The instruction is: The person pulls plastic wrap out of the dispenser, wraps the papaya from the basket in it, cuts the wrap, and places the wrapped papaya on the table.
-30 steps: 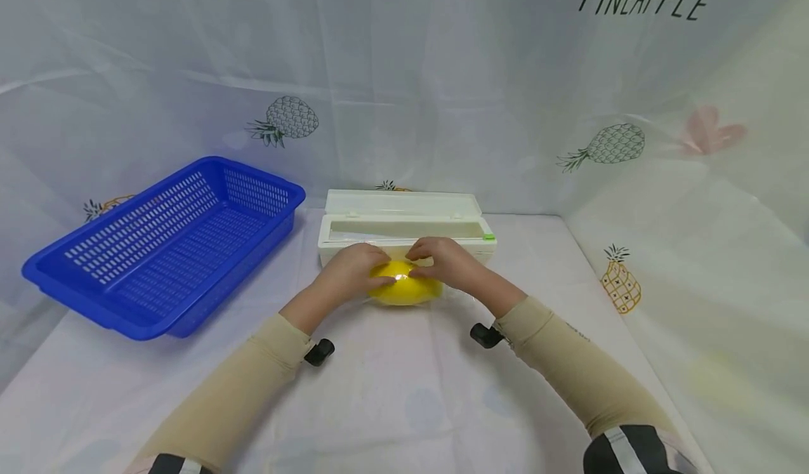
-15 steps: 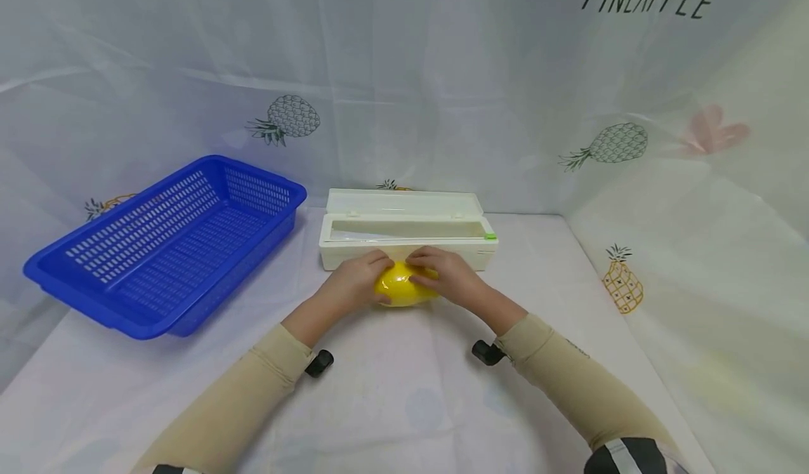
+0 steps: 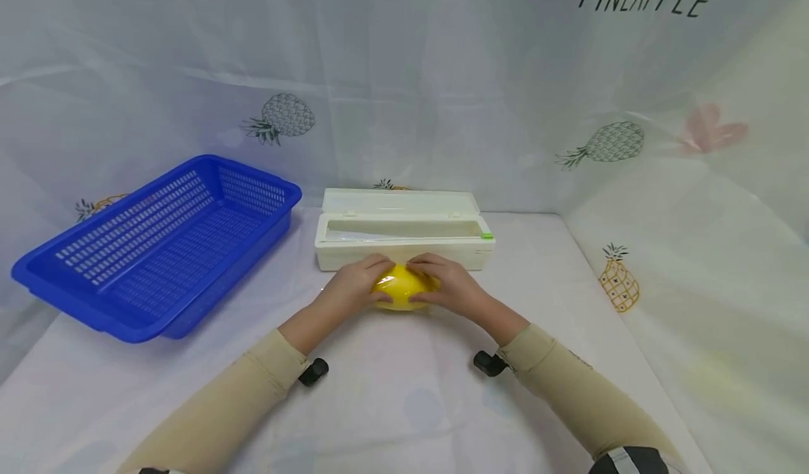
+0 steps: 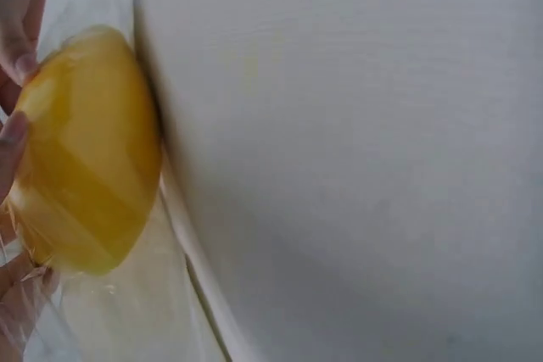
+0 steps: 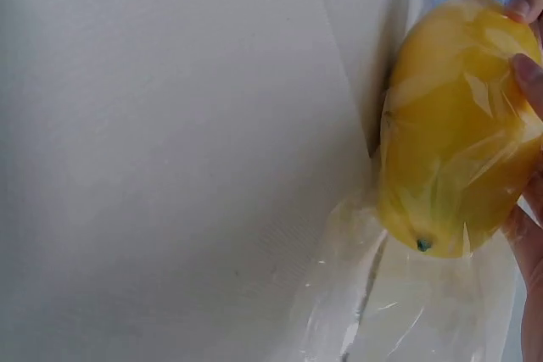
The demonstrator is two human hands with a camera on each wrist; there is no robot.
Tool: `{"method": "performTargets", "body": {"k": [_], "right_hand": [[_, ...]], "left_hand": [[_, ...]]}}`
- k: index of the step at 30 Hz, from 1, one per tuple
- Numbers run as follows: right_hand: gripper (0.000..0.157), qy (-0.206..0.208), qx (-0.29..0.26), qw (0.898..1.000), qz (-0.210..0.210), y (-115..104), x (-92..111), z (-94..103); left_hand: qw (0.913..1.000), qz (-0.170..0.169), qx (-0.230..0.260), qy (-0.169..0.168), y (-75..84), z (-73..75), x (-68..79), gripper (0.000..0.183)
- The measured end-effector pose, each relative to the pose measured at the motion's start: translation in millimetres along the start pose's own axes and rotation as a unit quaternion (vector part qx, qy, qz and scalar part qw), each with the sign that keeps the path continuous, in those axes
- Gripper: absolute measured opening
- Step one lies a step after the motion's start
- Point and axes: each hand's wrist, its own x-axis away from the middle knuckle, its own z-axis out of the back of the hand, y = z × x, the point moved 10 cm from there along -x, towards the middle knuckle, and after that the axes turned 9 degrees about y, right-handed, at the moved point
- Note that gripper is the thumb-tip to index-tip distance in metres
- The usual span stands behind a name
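Note:
A shiny yellow fruit (image 3: 403, 288), mango-like in shape, rests in front of the white box, with clear plastic film (image 5: 424, 311) over its skin. My left hand (image 3: 351, 290) holds its left side, thumb toward me. From the right, my right hand (image 3: 454, 288) grips the opposite side with curled fingers. In the left wrist view, film wrinkles around the fingers below the fruit (image 4: 89, 154). A small dark green spot shows at one end of the fruit (image 5: 458, 133) in the right wrist view.
Behind the hands stands a long white cling film box (image 3: 350, 256), its lid (image 3: 401, 200) raised and a green slider (image 3: 487, 236) at its right end. A blue perforated basket (image 3: 158, 249) sits at the left. Pineapple-printed cloth (image 3: 442, 109) hangs behind the table.
The fruit has come slightly toward me, away from the box. Both hands have shifted their fingers from its top more toward its sides. The box stays where it was.

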Motion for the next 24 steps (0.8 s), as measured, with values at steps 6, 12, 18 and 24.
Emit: {"method": "performTargets", "body": {"k": [6, 12, 18, 24], "right_hand": [[0.055, 0.022, -0.021, 0.999, -0.021, 6, 1, -2.5], [0.051, 0.041, -0.012, 0.999, -0.005, 4, 5, -4.9], [0.054, 0.060, -0.022, 0.998, 0.003, 1, 8, -4.5], [0.060, 0.081, -0.063, 0.995, -0.013, 3, 11, -2.1]], "left_hand": [[0.9992, -0.010, 0.019, 0.033, 0.5, 2.0, 3.3, 0.054], [0.9981, -0.028, -0.003, 0.056, 6.4, 7.6, 6.0, 0.049], [0.9988, 0.022, 0.002, 0.044, 1.1, 6.7, 5.9, 0.053], [0.9969, 0.062, 0.044, 0.018, -8.6, -3.3, 3.8, 0.078]]}}
